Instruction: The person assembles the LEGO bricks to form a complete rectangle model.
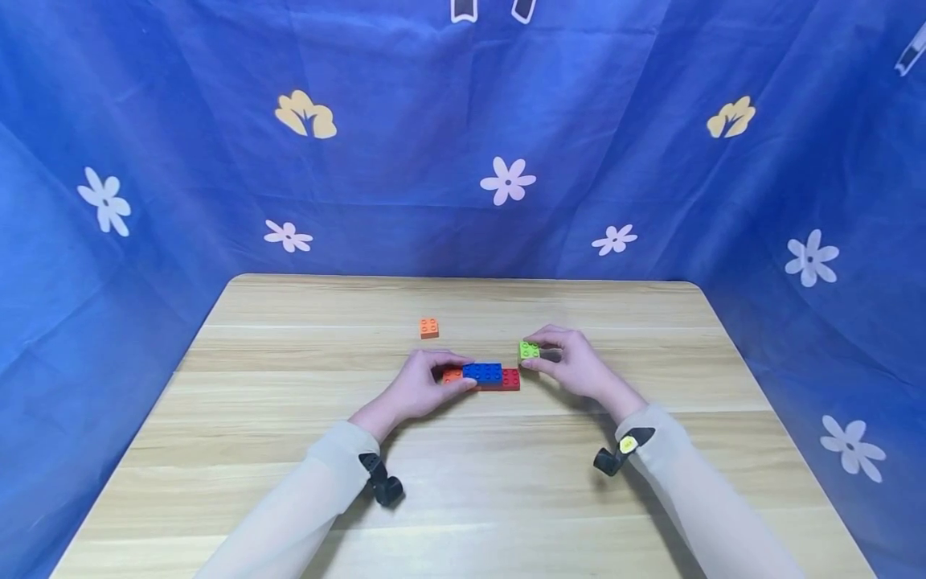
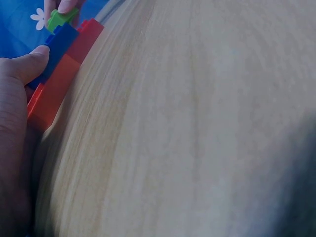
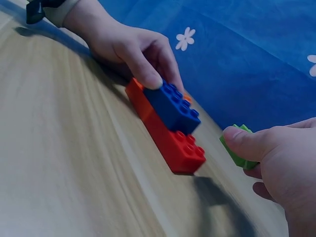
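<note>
A blue brick point(image 1: 482, 372) sits on top of two bricks in a row, an orange brick point(image 3: 139, 101) at the left and a red brick point(image 1: 510, 379) at the right. My left hand point(image 1: 419, 386) pinches the blue brick near its left end, thumb on the near side. Just right of the stack, my right hand point(image 1: 575, 366) holds a lime green brick point(image 1: 529, 350) between thumb and fingers. In the right wrist view the green brick is apart from the stack and above the table, its shadow falling below.
A small orange brick point(image 1: 429, 328) lies alone on the wooden table point(image 1: 477, 498), behind the stack. A blue curtain point(image 1: 405, 185) with flower prints hangs around the table's back and sides. Both wrists carry small black cameras point(image 1: 387, 489).
</note>
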A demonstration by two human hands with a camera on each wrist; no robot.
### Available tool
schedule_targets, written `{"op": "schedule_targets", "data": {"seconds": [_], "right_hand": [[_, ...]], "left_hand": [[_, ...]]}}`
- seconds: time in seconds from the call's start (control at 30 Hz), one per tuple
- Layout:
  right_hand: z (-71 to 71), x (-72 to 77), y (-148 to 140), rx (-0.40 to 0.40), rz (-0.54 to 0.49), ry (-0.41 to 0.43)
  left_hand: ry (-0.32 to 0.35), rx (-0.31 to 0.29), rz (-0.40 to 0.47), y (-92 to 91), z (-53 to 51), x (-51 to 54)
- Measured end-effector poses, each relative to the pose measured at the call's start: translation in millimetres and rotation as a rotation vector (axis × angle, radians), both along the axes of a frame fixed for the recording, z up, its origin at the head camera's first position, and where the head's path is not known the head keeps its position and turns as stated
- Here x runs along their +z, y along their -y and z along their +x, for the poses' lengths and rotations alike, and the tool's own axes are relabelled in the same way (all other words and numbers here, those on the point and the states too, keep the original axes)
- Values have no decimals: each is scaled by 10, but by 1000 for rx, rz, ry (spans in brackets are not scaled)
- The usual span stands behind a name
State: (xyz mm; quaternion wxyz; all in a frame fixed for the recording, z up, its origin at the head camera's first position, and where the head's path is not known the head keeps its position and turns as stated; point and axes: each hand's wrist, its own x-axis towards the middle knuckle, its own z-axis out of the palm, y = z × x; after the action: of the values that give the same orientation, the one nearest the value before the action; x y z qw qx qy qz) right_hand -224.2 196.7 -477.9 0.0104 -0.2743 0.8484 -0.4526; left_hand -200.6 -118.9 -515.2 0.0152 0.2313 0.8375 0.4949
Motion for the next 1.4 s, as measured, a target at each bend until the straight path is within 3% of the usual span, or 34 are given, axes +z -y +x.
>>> {"op": "schedule_targets", "data": {"seconds": [0.83, 1.4], "right_hand": [[178, -140, 195, 76, 43, -53], [185, -114, 246, 13, 157, 16]], "left_hand": [[2, 0, -3, 4, 12, 5], [9, 2, 8, 10, 18, -6]]}}
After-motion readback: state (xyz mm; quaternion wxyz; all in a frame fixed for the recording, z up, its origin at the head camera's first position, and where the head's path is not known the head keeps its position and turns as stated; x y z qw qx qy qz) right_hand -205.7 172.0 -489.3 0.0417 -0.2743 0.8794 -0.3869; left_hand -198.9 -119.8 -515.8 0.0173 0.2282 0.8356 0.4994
